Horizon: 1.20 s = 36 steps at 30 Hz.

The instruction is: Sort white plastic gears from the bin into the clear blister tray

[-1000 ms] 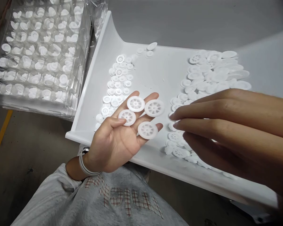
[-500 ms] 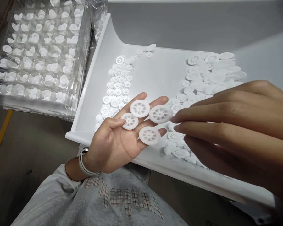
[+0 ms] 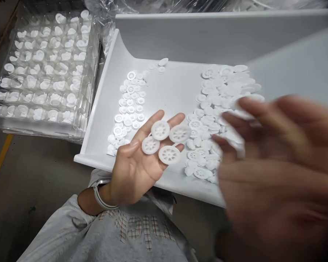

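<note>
Several white plastic wheels (image 3: 169, 155) with spokes lie across the fingers of my left hand (image 3: 136, 173). Its palm faces up, the fingers are stretched out and the thumb rests near the smallest wheel (image 3: 150, 145). To the right, close to the camera, my right hand (image 3: 278, 156) is smeared by motion, its fingers partly bent. A whitish blurred shape shows by those fingers, and I cannot make out whether it is held. Below and beyond this hand spreads a heap of white wheels (image 3: 207, 120) in the white tray (image 3: 169, 92).
Smaller white wheels (image 3: 130, 102) lie in rows on the tray's left side, with a few loose ones (image 3: 162, 62) near its back wall. Left of the tray stands a stack of clear compartment trays (image 3: 41, 125) with white pieces in the pockets. Clear plastic film (image 3: 106, 22) lies behind.
My right hand has drawn away from the wheels in my left hand and turned, its fingers now spread more. The left hand still bears the wheels. The view has shifted slightly.
</note>
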{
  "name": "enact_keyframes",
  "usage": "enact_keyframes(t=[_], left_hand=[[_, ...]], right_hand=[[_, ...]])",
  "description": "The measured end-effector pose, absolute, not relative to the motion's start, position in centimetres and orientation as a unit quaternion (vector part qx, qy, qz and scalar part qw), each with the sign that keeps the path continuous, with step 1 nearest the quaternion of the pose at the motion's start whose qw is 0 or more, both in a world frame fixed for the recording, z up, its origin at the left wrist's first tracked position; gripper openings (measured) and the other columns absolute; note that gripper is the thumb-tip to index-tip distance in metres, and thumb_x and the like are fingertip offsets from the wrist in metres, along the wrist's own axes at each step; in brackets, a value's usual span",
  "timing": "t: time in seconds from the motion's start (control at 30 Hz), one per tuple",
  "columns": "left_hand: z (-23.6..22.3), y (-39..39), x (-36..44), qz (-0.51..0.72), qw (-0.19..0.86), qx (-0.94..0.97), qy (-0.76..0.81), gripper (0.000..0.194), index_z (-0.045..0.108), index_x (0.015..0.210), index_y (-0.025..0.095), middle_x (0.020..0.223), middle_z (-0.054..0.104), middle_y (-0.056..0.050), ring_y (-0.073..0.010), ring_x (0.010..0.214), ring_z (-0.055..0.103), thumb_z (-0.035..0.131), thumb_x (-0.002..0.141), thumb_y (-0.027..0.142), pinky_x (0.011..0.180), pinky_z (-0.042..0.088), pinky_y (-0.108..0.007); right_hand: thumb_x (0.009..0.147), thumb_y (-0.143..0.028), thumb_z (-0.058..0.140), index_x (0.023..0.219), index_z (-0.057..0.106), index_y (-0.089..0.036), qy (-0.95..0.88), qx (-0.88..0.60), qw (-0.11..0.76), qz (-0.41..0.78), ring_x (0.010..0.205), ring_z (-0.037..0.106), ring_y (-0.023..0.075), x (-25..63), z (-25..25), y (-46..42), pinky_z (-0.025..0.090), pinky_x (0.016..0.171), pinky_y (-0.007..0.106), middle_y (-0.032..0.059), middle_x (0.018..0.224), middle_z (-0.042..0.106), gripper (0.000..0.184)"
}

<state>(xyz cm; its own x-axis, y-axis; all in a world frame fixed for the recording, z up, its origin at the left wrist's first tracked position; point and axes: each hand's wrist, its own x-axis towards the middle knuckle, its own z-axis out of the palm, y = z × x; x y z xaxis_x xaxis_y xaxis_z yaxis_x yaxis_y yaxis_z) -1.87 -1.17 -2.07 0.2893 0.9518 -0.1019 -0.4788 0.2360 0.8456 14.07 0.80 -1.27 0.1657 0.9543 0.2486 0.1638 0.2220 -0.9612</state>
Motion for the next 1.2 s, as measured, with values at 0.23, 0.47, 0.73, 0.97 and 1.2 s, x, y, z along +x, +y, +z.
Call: enact_keyframes(t=[0.23,0.47,0.73,0.97,1.2], left_hand=[[-2.1,-2.9,-1.1,0.522,0.697,0.399,0.287,0.056,0.022,0.150,0.028,0.155,0.039,0.001,-0.0213,0.143,0.038,0.006,0.098,0.043,0.113,0.047,-0.044],[-1.5,-4.2,0.7,0.392,0.329,0.747,0.424,0.051,0.036,0.146,0.017,0.157,0.034,-0.011,-0.0287,0.151,0.012,0.037,0.098,0.035,0.122,0.012,-0.059],[-2.6,-4.0,-1.8,0.518,0.380,0.693,0.327,0.072,0.018,0.155,0.031,0.161,0.026,-0.001,-0.0233,0.151,0.021,0.047,0.091,0.016,0.126,0.025,-0.045],[-4.1,-4.3,-1.7,0.562,0.332,0.666,0.361,0.072,0.030,0.151,0.033,0.153,0.041,-0.001,-0.0254,0.144,0.037,0.060,0.087,0.024,0.119,0.041,-0.040],[-4.0,-4.0,-2.1,0.579,0.302,0.651,0.387,0.076,0.036,0.148,0.034,0.147,0.048,0.000,-0.0242,0.136,0.046,0.061,0.081,0.008,0.114,0.045,-0.040]], right_hand=[[0.086,-0.048,0.044,0.119,0.064,-0.043,-0.288,-0.447,0.633,0.562,0.146,0.031,0.0176,8.3,-0.9,-3.4,0.025,0.124,0.041,-0.0122,0.140,0.053,0.038],[0.083,-0.066,0.034,0.118,0.063,-0.042,-0.227,-0.387,0.604,0.659,0.148,0.027,0.0218,7.6,-1.9,-2.4,0.013,0.126,0.052,-0.0120,0.142,0.051,0.051],[0.090,-0.066,0.017,0.128,0.054,-0.042,-0.238,-0.257,0.606,0.714,0.148,0.028,0.0184,7.7,-2.3,-2.6,0.028,0.121,0.054,-0.0110,0.151,0.040,0.057],[0.089,-0.071,0.017,0.128,0.055,-0.034,-0.192,-0.219,0.605,0.741,0.144,0.036,0.0200,7.8,-2.3,-2.6,0.027,0.121,0.053,-0.0050,0.150,0.043,0.066],[0.087,-0.074,0.011,0.129,0.055,-0.032,-0.204,-0.171,0.618,0.740,0.144,0.035,0.0174,7.6,-3.0,-2.4,0.027,0.122,0.051,-0.0038,0.150,0.044,0.074]])
